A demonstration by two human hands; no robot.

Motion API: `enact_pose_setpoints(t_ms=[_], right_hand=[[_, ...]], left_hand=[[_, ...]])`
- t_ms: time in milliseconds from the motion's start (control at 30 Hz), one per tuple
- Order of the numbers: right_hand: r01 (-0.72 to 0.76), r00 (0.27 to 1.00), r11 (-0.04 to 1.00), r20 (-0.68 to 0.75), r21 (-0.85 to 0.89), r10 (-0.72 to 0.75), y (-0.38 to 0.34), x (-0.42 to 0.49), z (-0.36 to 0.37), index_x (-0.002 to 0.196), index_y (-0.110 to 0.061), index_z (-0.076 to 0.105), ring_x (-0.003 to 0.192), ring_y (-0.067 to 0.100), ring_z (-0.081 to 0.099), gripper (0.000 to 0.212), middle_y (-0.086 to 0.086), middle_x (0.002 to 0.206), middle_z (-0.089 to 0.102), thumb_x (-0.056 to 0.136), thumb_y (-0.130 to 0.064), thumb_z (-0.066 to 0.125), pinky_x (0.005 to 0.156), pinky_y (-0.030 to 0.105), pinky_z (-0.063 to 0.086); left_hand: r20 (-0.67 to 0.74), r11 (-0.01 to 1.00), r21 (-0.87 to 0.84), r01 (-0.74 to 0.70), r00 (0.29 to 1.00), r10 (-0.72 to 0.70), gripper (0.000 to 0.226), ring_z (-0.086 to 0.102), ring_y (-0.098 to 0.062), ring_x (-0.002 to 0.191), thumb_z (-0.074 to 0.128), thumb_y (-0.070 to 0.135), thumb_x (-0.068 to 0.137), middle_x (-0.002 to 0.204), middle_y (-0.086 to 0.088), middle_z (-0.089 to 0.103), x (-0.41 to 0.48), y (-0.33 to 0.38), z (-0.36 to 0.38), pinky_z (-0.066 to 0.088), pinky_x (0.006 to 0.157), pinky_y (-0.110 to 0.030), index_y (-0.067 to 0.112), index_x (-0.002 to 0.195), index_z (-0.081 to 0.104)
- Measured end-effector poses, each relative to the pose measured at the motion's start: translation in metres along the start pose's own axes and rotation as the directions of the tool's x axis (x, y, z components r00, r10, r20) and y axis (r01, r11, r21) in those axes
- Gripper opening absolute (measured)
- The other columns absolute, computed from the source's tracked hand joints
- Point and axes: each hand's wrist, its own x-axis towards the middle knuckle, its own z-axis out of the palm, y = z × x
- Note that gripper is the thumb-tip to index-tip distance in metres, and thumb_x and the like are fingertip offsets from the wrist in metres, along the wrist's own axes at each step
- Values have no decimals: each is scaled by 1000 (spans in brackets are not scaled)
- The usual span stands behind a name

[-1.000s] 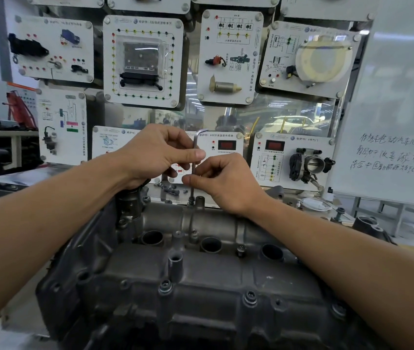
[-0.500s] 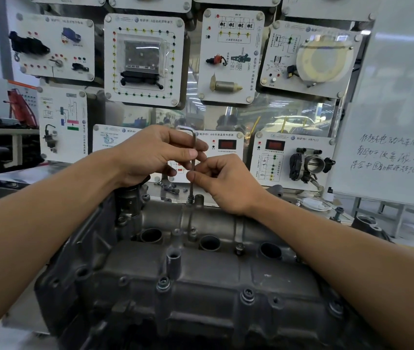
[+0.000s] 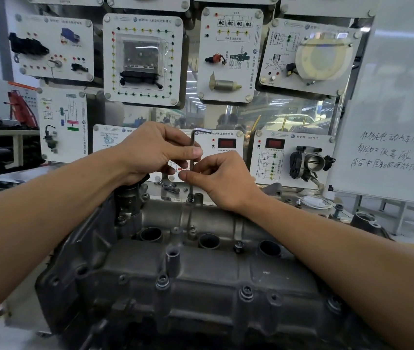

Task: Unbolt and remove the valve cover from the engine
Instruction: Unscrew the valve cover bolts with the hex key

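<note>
As right hand (image 3: 226,183) pinches key (image 3: 192,157), cover (image 3: 201,271) edge

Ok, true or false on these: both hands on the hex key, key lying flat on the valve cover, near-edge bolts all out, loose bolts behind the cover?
1. The left hand and right hand both pinch the hex key by its shaft. True.
2. The hex key lies flat on the valve cover. False: it stands upright, tip at a far-edge bolt.
3. Every bolt on the near edge is out. False: at least two near-edge bolts still sit in the cover.
4. Some loose bolts lie behind the cover. True.
</note>
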Motion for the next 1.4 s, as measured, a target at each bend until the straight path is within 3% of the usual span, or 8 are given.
enact_pose_setpoints(t_ms=[267, 400, 600, 767, 867, 1100, 1267, 1400], right_hand=[[-2, 1000, 1000, 13, -21, 2, -2, 1, -1, 61, -12, 66, 39, 2, 35, 26, -11, 40, 46, 85, -14, 76, 47, 13, 30], [8, 998, 999, 55, -47, -6, -5, -2, -3, 66, 5, 66, 52, 15, 39, 33, 28, 60, 54, 90, -18, 71, 52, 25, 33], [8, 990, 998, 144, -61, 1, -2, -1, -7, 54, -5, 59, 35, 1, 40, 44, -11, 37, 49, 96, -14, 62, 45, 8, 30], [51, 985, 995, 166, -82, -37, -2, 0, -3, 64, 2, 63, 39, 2, 41, 40, -4, 48, 54, 99, -16, 58, 49, 12, 32], [29, 994, 997, 103, -78, -21, -2, 0, -1, 73, -4, 72, 37, 4, 32, 26, -9, 40, 44, 91, -23, 70, 45, 13, 27], [-21, 999, 997, -37, -71, 19, -3, 2, 0, 67, -9, 75, 41, 4, 38, 21, -9, 43, 53, 80, -23, 81, 49, 19, 34], [27, 999, 992, 24, -126, -24, -3, 0, 0, 60, -11, 67, 50, 12, 45, 32, 17, 60, 64, 90, -19, 70, 52, 27, 37], [28, 996, 992, 92, -124, -16, -2, -1, 0, 54, -15, 59, 40, 2, 43, 43, -4, 48, 56, 96, -15, 61, 49, 13, 34]], left_hand=[[20, 999, -14, 40, 999, -39, 23, 65, -8, 67, 82, 26, 63, 81, -4, 75, 1, 0, 1, 47, 47, -18, 15, 82, 77], [79, 999, 10, 47, 996, -48, 19, 65, 0, 70, 73, 15, 82, 89, 1, 77, 0, -1, -1, 47, 50, -16, 14, 101, 74], [51, 999, 44, 12, 999, -14, 12, 65, -3, 72, 66, 9, 91, 90, -5, 77, -1, -1, -1, 48, 51, -16, 13, 98, 75], [-41, 1000, -1, 8, 999, -8, 4, 62, -8, 65, 77, 10, 80, 76, -5, 73, -1, 0, 1, 49, 48, -19, 11, 82, 75], [-64, 1000, 12, 3, 998, -3, 9, 61, -6, 61, 81, 13, 72, 72, -3, 71, 0, 1, 2, 49, 48, -19, 12, 74, 72], [-92, 999, 38, -1, 996, 4, 23, 56, -10, 56, 83, 12, 73, 71, -11, 61, 2, -2, 3, 48, 47, -20, 10, 71, 60], [0, 1000, -5, 20, 1000, -20, 13, 60, -8, 68, 78, 16, 79, 86, -4, 74, 2, -2, 1, 47, 52, -18, 13, 90, 71], [45, 999, 36, 10, 999, -11, 14, 62, -4, 72, 65, 7, 92, 95, -1, 78, 1, -2, -2, 48, 54, -15, 14, 102, 72]])
